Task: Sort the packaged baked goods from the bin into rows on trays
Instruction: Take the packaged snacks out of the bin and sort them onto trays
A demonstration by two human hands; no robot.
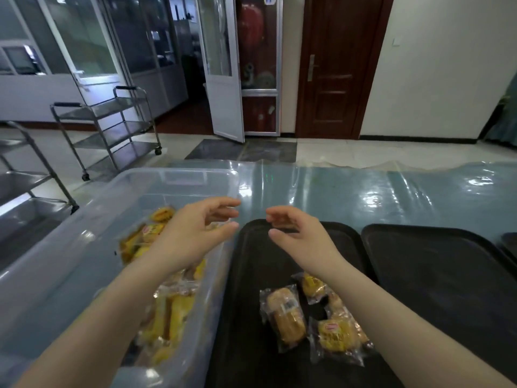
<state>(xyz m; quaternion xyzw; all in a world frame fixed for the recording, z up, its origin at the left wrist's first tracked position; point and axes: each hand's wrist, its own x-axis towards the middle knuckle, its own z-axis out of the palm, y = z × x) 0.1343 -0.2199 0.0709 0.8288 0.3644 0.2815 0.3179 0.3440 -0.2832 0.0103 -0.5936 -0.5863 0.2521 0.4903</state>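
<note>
head view has both hands up in the air and holding nothing. the left hand [193, 236] hangs over the right side of the clear plastic bin [84, 219], fingers loosely curled, thumb and forefinger apart, like it's about to dip in for a grab. the right hand [296, 236] sits above the far edge of the nearest black tray [251, 275], same relaxed half-curl, nothing pinched as far as i can see.

bin is translucent with rounded corners, and the packaged baked goods [165, 317] are heaped along its right wall, so they're an easy reach for whichever hand is closest. wrappers are crinkly clear film with yellow print, the sort that slides around and catches glare.

three packs are already on the near part of that tray: a long golden bread pack [285, 315], a smaller cake pack [313, 287] behind it, and a yellow-label pack [335, 337] on the right, touching or slightly overlapping. my guess is that's the start of a first row, kinda loose though.

second black tray [442, 275] sits just right of the first. trays look matte, with raised rims. table cover [363, 189] is glossy and wrinkled.
</note>
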